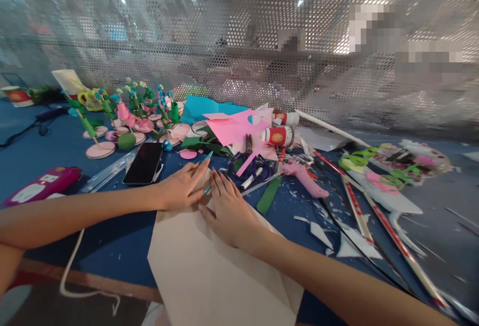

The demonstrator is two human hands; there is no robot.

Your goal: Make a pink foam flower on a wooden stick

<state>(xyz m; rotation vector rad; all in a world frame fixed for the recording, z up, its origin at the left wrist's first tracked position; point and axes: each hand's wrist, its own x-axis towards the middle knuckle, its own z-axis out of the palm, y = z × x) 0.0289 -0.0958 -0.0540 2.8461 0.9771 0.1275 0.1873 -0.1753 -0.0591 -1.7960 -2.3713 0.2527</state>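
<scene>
A large white paper sheet [213,276] lies in front of me and hangs past the table's front edge. My left hand [183,186] rests on its far end, with the index finger stretched out and the thumb apart. Beside it, my right hand [230,211] lies palm down on the same sheet, fingers extended. Neither hand grips anything that I can see. Just beyond the fingers are scissors [268,170] with dark blue handles, a white marker [251,179] and a pink paper disc [188,154]. A black phone [144,163] lies left of my left hand.
A pink glue gun [305,179] with a black cord lies at right among paper scraps [359,244] and red-and-white strips [392,229]. Paper flowers on round bases [100,150], pink paper [234,126] and paper cups [279,136] stand along the perforated metal screen [239,67].
</scene>
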